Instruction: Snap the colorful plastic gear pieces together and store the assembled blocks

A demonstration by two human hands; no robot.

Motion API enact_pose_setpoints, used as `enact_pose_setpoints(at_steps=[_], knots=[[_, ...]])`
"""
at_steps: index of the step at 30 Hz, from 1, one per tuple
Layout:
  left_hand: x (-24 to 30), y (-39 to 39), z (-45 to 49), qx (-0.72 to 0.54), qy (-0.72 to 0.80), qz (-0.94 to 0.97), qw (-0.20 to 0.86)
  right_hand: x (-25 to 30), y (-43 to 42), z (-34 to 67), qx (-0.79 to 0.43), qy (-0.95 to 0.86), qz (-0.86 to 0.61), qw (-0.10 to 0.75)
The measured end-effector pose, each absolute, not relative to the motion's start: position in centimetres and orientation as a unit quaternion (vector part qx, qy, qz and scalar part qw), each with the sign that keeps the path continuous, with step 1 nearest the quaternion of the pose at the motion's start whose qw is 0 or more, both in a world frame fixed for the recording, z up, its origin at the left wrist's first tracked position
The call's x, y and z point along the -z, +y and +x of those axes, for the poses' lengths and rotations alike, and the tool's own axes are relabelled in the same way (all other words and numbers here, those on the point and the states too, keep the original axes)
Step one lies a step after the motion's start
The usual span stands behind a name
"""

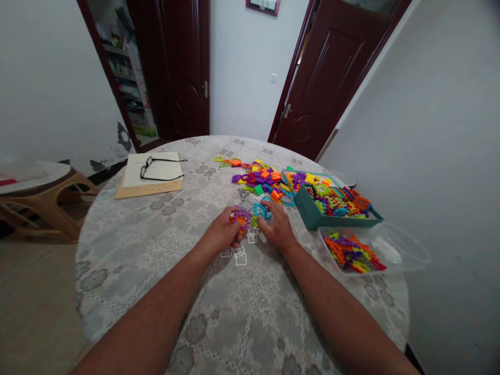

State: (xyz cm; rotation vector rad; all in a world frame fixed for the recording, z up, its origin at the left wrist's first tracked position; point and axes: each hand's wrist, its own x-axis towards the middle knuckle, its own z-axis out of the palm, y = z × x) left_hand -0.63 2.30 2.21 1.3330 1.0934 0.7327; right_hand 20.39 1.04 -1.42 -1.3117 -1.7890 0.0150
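Near the middle of the table, my left hand (224,229) is closed around a purple and orange piece of interlocking plastic building blocks (242,217). Right beside it, my right hand (278,227) has its fingers curled at a blue block piece (261,210). A bit of lime green shows between the two pieces; whether they are joined I cannot tell. Small white window-shaped pieces (241,259) lie flat just below my hands, with another white lattice piece (252,235) between them. Beyond my fingers spreads a loose pile of colourful blocks (261,179).
A green box (312,214) full of blocks stands to the right, with a clear plastic container (351,271) of more blocks in front of it. Glasses (160,178) rest on papers (135,172) at the left. A patterned cloth (133,271) covers the round table.
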Motion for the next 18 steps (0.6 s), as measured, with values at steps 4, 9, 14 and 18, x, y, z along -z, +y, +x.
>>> enact_pose_setpoints(at_steps=[4,9,14,18], knots=[[-2.4,2.2,-0.6,-0.332,0.462,0.528,0.630,0.7,-0.1,17.8,-0.026,-0.768,-0.476,0.428],[-2.2,2.5,-0.7,-0.340,0.467,0.529,0.622,0.6,-0.4,15.8,-0.033,-0.813,-0.411,0.411],[-1.8,2.8,-0.5,-0.355,0.493,0.525,0.597,1.2,0.5,18.5,0.026,-0.753,-0.501,0.427],[-2.0,2.8,-0.3,-0.352,0.504,0.514,0.599,2.9,1.9,22.2,0.083,-0.676,-0.643,0.351]])
